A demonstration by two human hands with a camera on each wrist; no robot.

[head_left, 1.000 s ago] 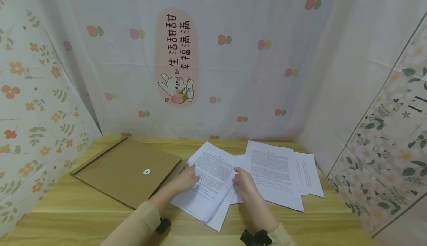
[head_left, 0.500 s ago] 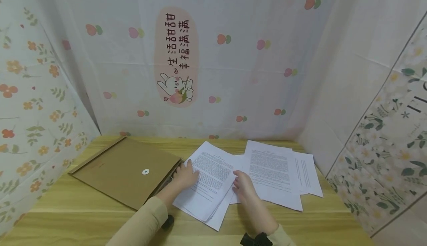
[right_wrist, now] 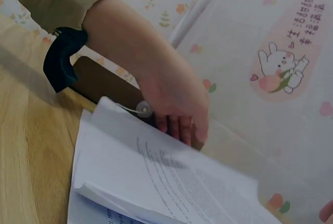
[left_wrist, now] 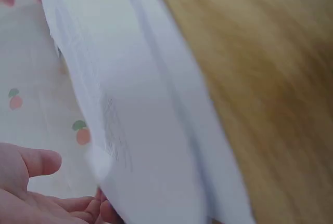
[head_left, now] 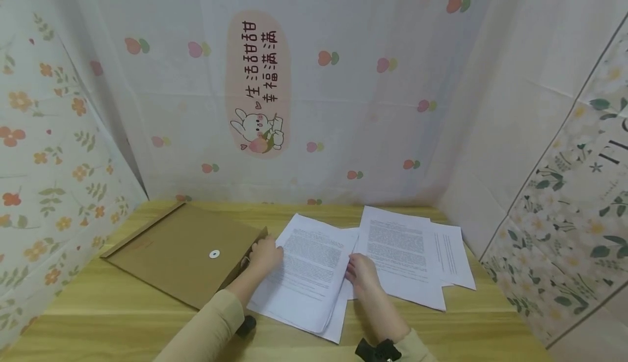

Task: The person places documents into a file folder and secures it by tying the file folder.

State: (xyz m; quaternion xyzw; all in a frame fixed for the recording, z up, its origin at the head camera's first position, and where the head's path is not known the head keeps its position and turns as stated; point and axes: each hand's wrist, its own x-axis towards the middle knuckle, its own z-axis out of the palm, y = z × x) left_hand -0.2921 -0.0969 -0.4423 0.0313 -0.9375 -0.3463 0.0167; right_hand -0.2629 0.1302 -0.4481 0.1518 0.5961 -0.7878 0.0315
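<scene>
A stack of printed paper sheets (head_left: 309,275) lies in the middle of the table, its lower right part bowed up in the right wrist view. My left hand (head_left: 265,255) is at its left edge, beside the mouth of a brown paper envelope (head_left: 186,253). In the left wrist view the left thumb (left_wrist: 44,162) is straight and apart from the fingers, whose tips are near the paper's edge. At the stack's right edge is my right hand (head_left: 364,275), fingers loosely bent beside the sheets. Its fingertips' contact with the paper is partly hidden.
More printed sheets (head_left: 399,250) lie fanned on the right side of the wooden table (head_left: 122,324). The envelope has a white button (head_left: 214,254) with a string. Patterned cloth (head_left: 314,106) hangs behind and on both sides.
My left hand has come off the top of the sheets and moved left to the envelope's mouth. The stack has turned and shifted right at its near end. The right hand has moved slightly right.
</scene>
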